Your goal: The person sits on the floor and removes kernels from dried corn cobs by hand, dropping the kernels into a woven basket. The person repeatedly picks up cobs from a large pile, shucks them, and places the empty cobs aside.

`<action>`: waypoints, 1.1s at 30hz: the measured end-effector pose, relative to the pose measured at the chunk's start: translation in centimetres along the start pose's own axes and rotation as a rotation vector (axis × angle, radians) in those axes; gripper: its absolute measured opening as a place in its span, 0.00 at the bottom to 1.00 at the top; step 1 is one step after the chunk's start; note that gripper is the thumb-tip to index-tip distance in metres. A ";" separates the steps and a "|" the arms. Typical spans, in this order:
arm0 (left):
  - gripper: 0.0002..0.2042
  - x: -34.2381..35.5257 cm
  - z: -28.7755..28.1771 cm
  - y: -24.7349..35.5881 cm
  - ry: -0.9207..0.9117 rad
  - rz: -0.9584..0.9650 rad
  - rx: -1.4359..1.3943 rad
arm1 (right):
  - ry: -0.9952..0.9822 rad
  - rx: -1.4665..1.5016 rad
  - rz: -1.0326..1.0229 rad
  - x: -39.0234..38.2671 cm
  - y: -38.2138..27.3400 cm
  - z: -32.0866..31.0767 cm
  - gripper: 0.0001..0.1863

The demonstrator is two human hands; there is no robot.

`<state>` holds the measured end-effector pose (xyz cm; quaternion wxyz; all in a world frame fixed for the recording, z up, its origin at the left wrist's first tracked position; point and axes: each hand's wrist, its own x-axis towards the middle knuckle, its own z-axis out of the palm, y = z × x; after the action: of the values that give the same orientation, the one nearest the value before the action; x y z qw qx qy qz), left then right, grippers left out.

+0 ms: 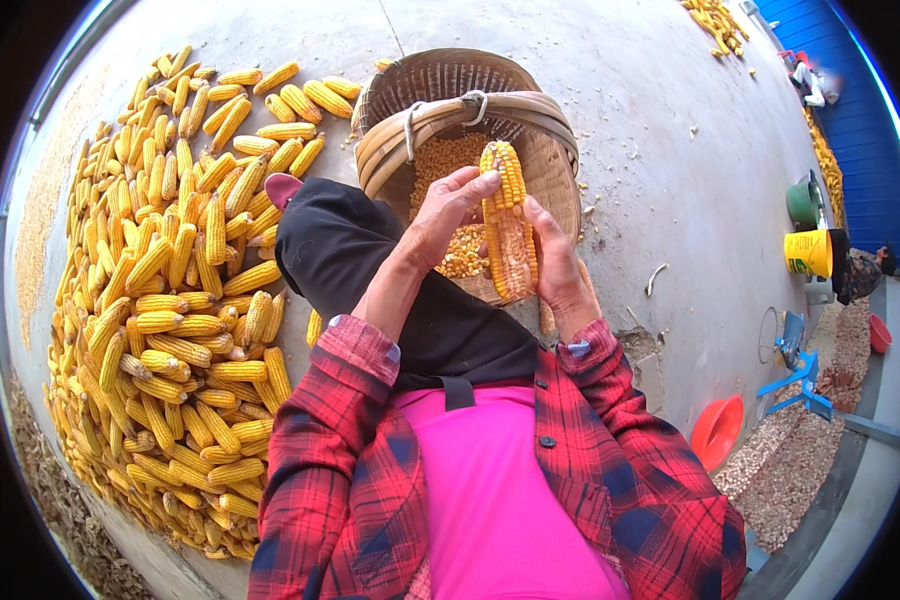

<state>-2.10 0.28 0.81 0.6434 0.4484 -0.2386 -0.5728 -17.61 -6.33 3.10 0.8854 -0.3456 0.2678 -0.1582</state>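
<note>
In front of me a corn cob [503,176] is held upright between my two hands. Yellow kernels cover its upper end and right edge, while the lower face is mostly stripped, pale and pinkish. My left hand [444,216] grips its upper left side, thumb pressed on the kernels. My right hand [560,262] closes around the lower right side, with its thumb beside the bare part; some of its fingers are hidden. Just below and beyond the cob stands a woven basket [560,190] with a thick bent handle. Loose kernels [464,255] lie inside it.
A large heap of corn cobs [185,330] spreads on the concrete floor to my left. Toward the right are a red basin [717,432], a yellow bucket [808,253], a green bucket [801,204] and a blue stand [802,384]. Other people are at the far right.
</note>
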 end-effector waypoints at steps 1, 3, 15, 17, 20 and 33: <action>0.18 0.0 -0.1 0.0 -0.009 0.012 0.051 | 0.030 -0.085 -0.028 0.2 0.2 -0.1 0.27; 0.16 -0.1 0.2 0.0 0.001 -0.017 0.018 | 0.091 -0.257 -0.083 1.1 0.8 -0.2 0.27; 0.12 0.5 -0.7 -1.0 0.052 -0.032 -0.165 | -0.088 -0.020 -0.018 0.7 1.2 0.9 0.26; 0.12 0.7 -0.2 -1.2 0.113 0.040 -0.055 | 0.070 -0.178 -0.089 1.2 2.0 1.4 0.26; 0.11 0.7 -0.2 -1.3 0.161 0.031 -0.045 | 0.058 -0.214 -0.121 1.8 2.9 0.4 0.23; 0.10 0.9 -0.4 -1.5 0.235 0.029 -0.098 | 0.005 -0.172 -0.104 1.3 2.5 1.7 0.22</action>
<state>-2.39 -0.34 -0.84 0.6961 0.4770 -0.1397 -0.5180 -15.34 -4.30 1.90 0.8423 -0.4332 0.2645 -0.1812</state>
